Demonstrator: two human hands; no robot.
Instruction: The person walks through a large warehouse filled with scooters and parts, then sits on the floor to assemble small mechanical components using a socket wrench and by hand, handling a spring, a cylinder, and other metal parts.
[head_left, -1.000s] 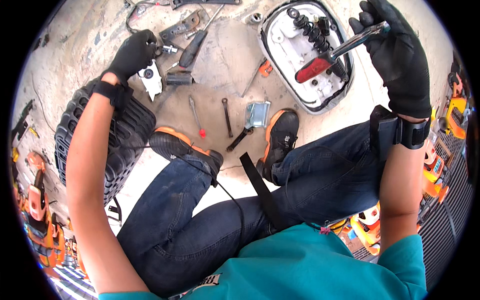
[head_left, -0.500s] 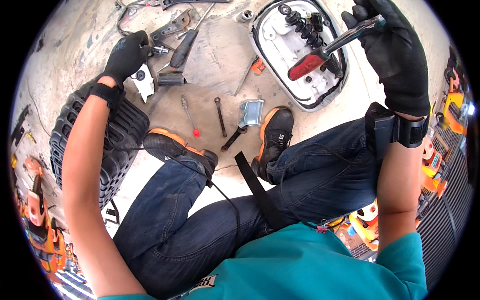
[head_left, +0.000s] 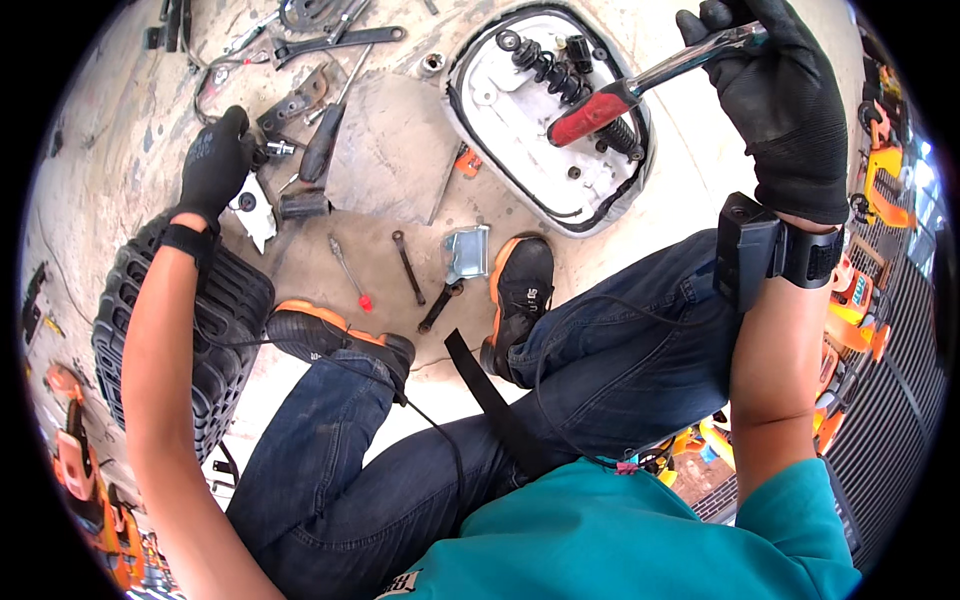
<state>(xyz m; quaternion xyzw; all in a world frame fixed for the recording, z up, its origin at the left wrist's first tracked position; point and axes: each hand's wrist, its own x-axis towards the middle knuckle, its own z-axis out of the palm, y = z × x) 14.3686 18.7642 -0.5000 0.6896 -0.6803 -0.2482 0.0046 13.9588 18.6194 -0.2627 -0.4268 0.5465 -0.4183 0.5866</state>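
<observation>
My right hand [head_left: 785, 125], in a black work glove, is raised at the upper right. Its fingers close around the chrome end of a ratchet wrench [head_left: 597, 112], whose red handle points down and left over a white shell. My left hand [head_left: 215, 165], also gloved, is closed at the upper left with a small chrome socket [head_left: 280, 148] at its fingertips. Beside that hand lie a white bracket with a black knob [head_left: 256, 222], a short dark cylinder [head_left: 304, 204] and a black-handled screwdriver [head_left: 321, 145].
A black spring shock absorber [head_left: 548, 75] lies in the white shell [head_left: 482, 120]. A flat grey sheet [head_left: 390, 150] and a long wrench [head_left: 340, 44] are on the floor. Between my shoes are a red-tipped screwdriver [head_left: 348, 270], a ring spanner [head_left: 408, 267] and a bluish clear box [head_left: 467, 252]. A ribbed black case [head_left: 190, 330] stands left.
The whole view has shifted, so the floor things appear lower and further left. My hands keep their grips, and the ratchet's red handle still hangs over the white shell.
</observation>
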